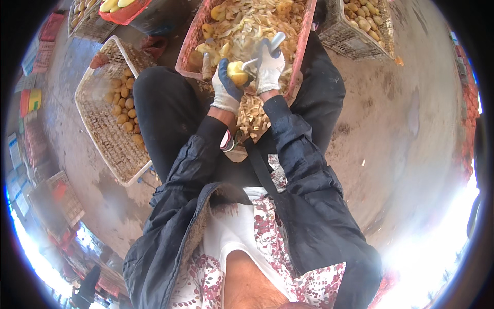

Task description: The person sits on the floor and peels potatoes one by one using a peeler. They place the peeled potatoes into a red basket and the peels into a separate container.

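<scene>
In a white knit glove with a blue-coated palm, my left hand holds a partly peeled potato. My right hand, gloved the same way, grips a peeler with a pale handle; its working end is beside the potato. Both hands are over the near end of a pink plastic tub filled with potato peelings. A tool with a worn cylindrical handle rests at the tub's near left. More peelings lie below my hands, between my legs.
A white plastic crate with whole potatoes lies at the left. Another crate of potatoes is at the upper right, and one more at the upper left. Near that one, a red container holds peeled potatoes.
</scene>
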### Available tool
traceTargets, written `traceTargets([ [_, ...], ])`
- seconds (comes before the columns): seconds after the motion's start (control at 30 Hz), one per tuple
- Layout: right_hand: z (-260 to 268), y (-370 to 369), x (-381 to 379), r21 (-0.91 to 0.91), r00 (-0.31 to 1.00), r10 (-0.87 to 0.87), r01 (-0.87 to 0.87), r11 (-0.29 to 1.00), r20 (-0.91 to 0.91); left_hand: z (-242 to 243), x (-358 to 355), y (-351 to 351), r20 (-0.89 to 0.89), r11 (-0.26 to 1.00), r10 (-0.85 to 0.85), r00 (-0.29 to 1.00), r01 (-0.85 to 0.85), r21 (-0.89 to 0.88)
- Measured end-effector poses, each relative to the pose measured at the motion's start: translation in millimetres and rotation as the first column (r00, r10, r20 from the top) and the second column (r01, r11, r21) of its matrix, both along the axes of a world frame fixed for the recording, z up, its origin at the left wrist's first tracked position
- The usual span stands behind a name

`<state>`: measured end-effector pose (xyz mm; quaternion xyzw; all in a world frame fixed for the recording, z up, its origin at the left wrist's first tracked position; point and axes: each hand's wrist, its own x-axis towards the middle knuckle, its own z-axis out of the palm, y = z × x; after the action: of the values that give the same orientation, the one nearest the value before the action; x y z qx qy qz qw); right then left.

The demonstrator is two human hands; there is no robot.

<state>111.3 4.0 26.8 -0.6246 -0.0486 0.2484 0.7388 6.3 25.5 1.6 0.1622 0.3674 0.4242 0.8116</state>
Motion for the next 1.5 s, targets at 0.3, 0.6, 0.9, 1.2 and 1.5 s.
traceTargets([
  [0.3, 18, -7, -5, -0.036, 0.964, 0.14, -0.135, 0.99, 0.227, 2, -3, 3, -0.03, 0.995, -0.072, 0.997, 0.074, 0.066],
  [0.6, 9, -3, 9, 0.127, 0.992, -0.087, 0.099, 0.987, -0.092, 20, -3, 3, -0.015, 0.992, -0.092, 0.996, 0.09, -0.083],
  [0.9, 31, 1, -16, -0.241, 0.881, 0.157, -0.05, 0.969, 0.447, 14, 1, -3, 0.076, 1.0, -0.025, 0.997, 0.026, -0.017],
  [1.2, 68, -15, -3, 0.022, 0.995, 0.027, -0.03, 0.999, 0.095, 21, -3, 0, 0.01, 0.994, -0.076, 0.997, 0.077, -0.082],
  [1.5, 57, -11, 9, 0.134, 0.991, -0.047, 0.03, 0.99, 0.123, 18, 2, -2, 0.115, 0.986, -0.134, 0.984, 0.144, -0.081],
])
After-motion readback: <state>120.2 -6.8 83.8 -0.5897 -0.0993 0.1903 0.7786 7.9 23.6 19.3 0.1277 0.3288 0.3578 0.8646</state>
